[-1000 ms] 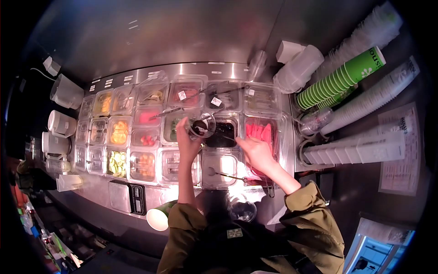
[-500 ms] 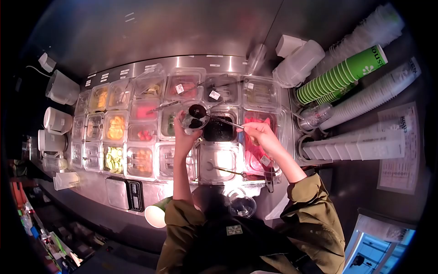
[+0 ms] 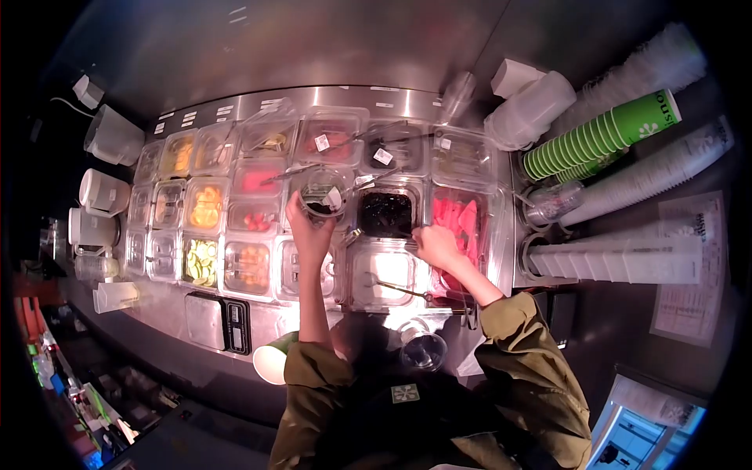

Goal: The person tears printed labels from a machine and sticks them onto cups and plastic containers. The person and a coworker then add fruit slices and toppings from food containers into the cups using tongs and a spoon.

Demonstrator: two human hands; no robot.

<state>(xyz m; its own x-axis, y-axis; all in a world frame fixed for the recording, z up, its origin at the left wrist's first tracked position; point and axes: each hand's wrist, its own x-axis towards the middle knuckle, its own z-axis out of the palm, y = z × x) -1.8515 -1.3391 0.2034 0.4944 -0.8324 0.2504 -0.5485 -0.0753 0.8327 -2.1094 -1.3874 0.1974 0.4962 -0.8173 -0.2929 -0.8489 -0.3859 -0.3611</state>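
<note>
My left hand (image 3: 310,233) is closed around a clear plastic cup (image 3: 322,193), tilted over the tubs, with some dark bits inside. To its right is a tub of glossy black pieces (image 3: 387,215). My right hand (image 3: 439,247) is closed at that tub's lower right corner. It grips the spoon, whose handle end is hidden in my fingers and whose bowl seems sunk in the black pieces. Just right of that hand lies a tub of bright red pieces (image 3: 462,222).
Lidded tubs of yellow fruit (image 3: 206,207) and green slices (image 3: 201,263) stand to the left. Tongs (image 3: 401,291) lie across a near tub. A scale (image 3: 205,320) and a green-and-white cup (image 3: 272,361) sit at the front edge. Stacked green cups (image 3: 599,135) lean at right.
The spoon, which held dark pieces over the cup, has moved right and down to the black tub with my right hand. The cup stays in my left hand.
</note>
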